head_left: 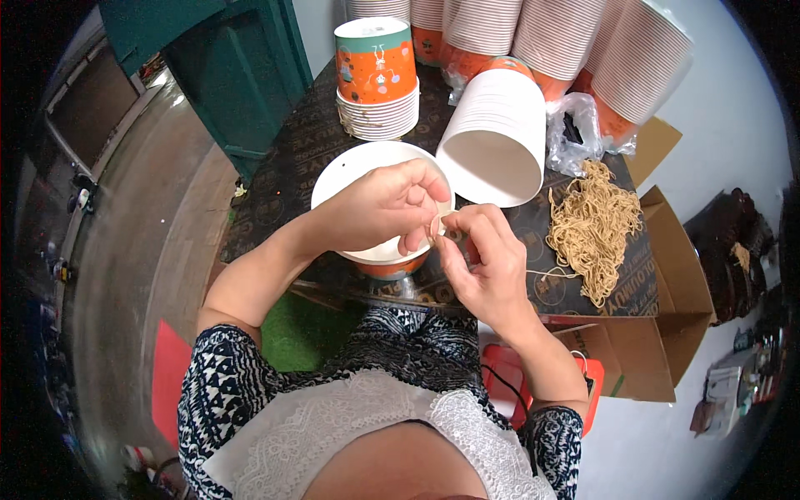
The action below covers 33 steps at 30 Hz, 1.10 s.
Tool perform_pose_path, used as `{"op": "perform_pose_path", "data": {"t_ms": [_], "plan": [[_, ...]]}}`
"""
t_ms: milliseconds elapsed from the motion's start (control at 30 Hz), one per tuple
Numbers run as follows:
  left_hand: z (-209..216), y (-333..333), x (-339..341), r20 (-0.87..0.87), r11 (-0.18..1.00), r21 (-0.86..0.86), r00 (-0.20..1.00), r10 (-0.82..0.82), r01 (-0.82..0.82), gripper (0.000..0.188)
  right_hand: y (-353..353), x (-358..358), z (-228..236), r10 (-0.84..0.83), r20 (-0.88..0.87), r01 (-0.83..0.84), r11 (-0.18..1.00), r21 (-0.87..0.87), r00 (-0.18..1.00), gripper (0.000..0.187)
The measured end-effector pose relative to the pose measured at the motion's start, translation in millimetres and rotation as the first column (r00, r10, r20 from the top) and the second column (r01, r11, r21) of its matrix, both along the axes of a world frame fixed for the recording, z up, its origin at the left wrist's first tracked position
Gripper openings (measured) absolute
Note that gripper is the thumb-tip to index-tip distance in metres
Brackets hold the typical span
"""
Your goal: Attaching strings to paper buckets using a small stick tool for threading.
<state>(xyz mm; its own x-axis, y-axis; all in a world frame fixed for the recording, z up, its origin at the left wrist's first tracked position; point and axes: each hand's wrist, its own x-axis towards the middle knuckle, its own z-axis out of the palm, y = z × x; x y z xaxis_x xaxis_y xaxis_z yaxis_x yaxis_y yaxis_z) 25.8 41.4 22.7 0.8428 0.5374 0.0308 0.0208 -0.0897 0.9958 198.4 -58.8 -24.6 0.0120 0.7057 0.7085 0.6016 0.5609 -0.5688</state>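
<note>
Close together over a white-lined paper bucket, my left hand and my right hand pinch a thin pale strand of cord. Its short loop shows between my fingertips, though the fingers hide most of it. The bucket stands upright at the near table edge, with an orange band low on its outside. A tangled heap of tan cord lies to the right of my right hand, and one loose end stretches from it toward my right wrist.
Behind the bucket, nested white paper buckets lie on their side, mouth toward me. An upside-down orange and green stack stands at back left. More stacks line the wall. Clear plastic lies near the cord; a cardboard box sits right of the table.
</note>
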Motion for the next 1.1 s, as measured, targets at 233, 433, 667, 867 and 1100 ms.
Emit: {"op": "perform_pose_path", "data": {"t_ms": [233, 433, 667, 867, 1100], "plan": [[-3, 5, -3, -0.077, 0.992, 0.122, 0.997, 0.013, -0.003, 0.027, -6, 7, -6, -0.023, -0.085, 0.02, 0.999, -0.033, 0.996, 0.018], [-10, 1, -2, -0.142, 0.565, 0.825, 0.974, 0.174, 0.02, 0.025, -26, 16, 5, -0.21, 0.357, 0.227, 0.974, -0.006, 0.91, 0.018], [-13, 5, -5, -0.198, 0.523, 0.851, 0.954, 0.225, 0.053, 0.012, -20, 20, 0, -0.117, 0.124, 0.134, 0.981, -0.141, 0.985, 0.006], [-15, 2, -8, -0.006, 0.726, 0.668, 0.974, 0.225, -0.163, 0.024, -14, 25, -15, 0.005, -0.461, -0.242, 0.856, -0.457, 0.887, 0.012], [-13, -10, 6, 0.021, 0.928, 0.343, 0.989, 0.147, -0.145, 0.026, -12, 24, -25, 0.052, -0.608, -0.386, 0.814, -0.434, 0.792, 0.015]]}}
